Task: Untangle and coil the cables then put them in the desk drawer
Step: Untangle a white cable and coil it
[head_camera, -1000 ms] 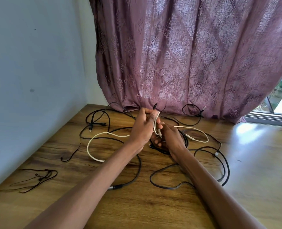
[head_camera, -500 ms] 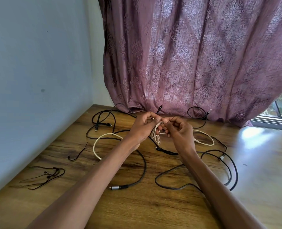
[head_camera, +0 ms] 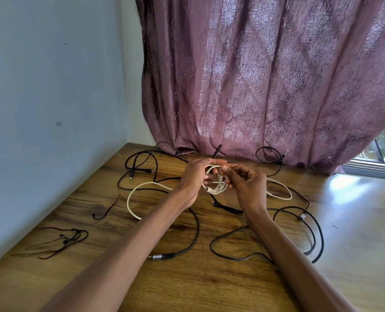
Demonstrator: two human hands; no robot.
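A white cable (head_camera: 218, 184) is partly wound into small loops held between both hands above the wooden desk (head_camera: 209, 278). My left hand (head_camera: 193, 176) grips the loops from the left. From the right, my right hand (head_camera: 247, 185) pinches the same cable. The rest of the white cable trails left in a wide arc on the desk and right behind my right hand. Several black cables (head_camera: 265, 255) lie tangled on the desk around and under my forearms. The drawer is not in view.
A thin black earphone cord (head_camera: 60, 240) lies at the desk's left edge by the blue-grey wall (head_camera: 51, 109). A short black tie (head_camera: 107, 211) lies nearby. The mauve curtain (head_camera: 265, 75) hangs over the back edge, with a window (head_camera: 380, 154) at the right.
My right hand has come up from under the loops and now pinches them from the right. Both hands hold the white coil closer together. The camera has tilted up slightly.
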